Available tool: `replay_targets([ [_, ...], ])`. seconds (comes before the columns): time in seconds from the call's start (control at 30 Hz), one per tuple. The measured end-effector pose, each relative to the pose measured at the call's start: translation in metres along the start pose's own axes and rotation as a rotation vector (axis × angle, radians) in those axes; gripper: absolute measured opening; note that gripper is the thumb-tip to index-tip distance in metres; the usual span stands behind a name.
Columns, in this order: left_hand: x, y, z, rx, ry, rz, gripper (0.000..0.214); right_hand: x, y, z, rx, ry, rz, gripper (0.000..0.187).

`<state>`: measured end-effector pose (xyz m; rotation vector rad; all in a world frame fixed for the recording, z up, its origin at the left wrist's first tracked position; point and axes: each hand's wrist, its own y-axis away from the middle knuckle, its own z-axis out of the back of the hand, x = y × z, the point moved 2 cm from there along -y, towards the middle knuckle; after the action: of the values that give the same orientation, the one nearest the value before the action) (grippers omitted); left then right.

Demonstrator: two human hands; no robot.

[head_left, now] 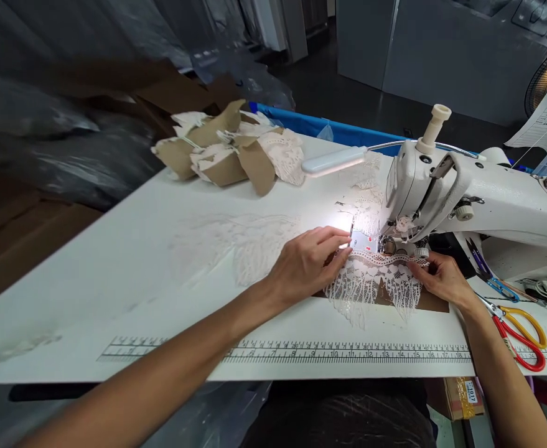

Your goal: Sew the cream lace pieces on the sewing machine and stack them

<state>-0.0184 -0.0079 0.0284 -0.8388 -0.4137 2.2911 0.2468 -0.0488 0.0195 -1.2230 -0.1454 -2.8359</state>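
A white sewing machine (483, 199) stands at the right of the white table (114, 267). White lace (371, 280) lies over a brown paper piece under the presser foot (388, 246), lit by the machine's lamp. My left hand (308, 264) presses on the lace's left edge, fingertips beside the needle plate. My right hand (444, 280) pinches the lace's right end just in front of the machine.
A pile of brown paper and lace pieces (229, 152) sits at the table's far side. Red and yellow scissors (518, 333) and blue snips (500, 286) lie at the right. A printed ruler (301, 351) runs along the front edge. Grey plastic bags and cardboard fill the left.
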Motion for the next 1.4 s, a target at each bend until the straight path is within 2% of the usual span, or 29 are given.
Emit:
replay_targets([
  [0.1,0.0,-0.002,0.005,-0.044,0.11,0.11,0.027,0.001,0.002,-0.003,0.006,-0.074,-0.023,0.035],
  [0.2,-0.004,-0.001,0.004,-0.014,0.269,0.203,0.03,0.009,0.005,-0.009,0.04,-0.233,-0.024,0.035],
  [0.33,-0.009,0.001,-0.002,0.228,0.576,0.419,0.048,0.034,0.006,-0.026,0.158,-0.453,-0.15,0.044],
  [0.43,-0.012,0.003,-0.005,0.386,0.777,0.532,0.068,0.054,0.001,-0.042,0.174,-0.595,-0.22,0.049],
  [0.53,-0.013,0.003,-0.005,0.426,0.729,0.534,0.079,0.062,-0.004,-0.049,0.195,-0.619,-0.2,0.049],
  [0.63,-0.012,0.005,-0.005,0.413,0.564,0.502,0.067,0.054,-0.004,-0.042,0.169,-0.408,-0.12,0.04],
  [0.7,-0.011,0.006,-0.005,0.42,0.521,0.483,0.054,0.044,-0.002,-0.031,0.061,-0.159,-0.044,0.035],
  [0.8,-0.009,0.006,-0.004,0.427,0.453,0.438,0.046,0.032,0.004,-0.023,-0.054,0.12,0.103,0.034],
  [0.93,-0.01,0.002,0.003,0.424,0.288,0.398,0.044,0.027,0.011,-0.032,-0.061,0.321,0.376,0.036],
  [1.03,-0.014,0.0,0.002,0.459,0.216,0.386,0.051,0.025,0.013,-0.043,-0.066,0.479,0.5,0.037],
  [1.1,-0.015,0.0,0.0,0.411,0.175,0.356,0.055,0.023,0.012,-0.048,-0.067,0.546,0.531,0.038],
  [1.2,-0.013,0.002,-0.003,0.318,0.142,0.327,0.046,0.019,0.011,-0.052,-0.059,0.581,0.533,0.042],
  [1.4,-0.002,0.002,0.001,0.374,0.148,0.442,0.041,0.015,0.009,-0.053,-0.055,0.536,0.5,0.042],
])
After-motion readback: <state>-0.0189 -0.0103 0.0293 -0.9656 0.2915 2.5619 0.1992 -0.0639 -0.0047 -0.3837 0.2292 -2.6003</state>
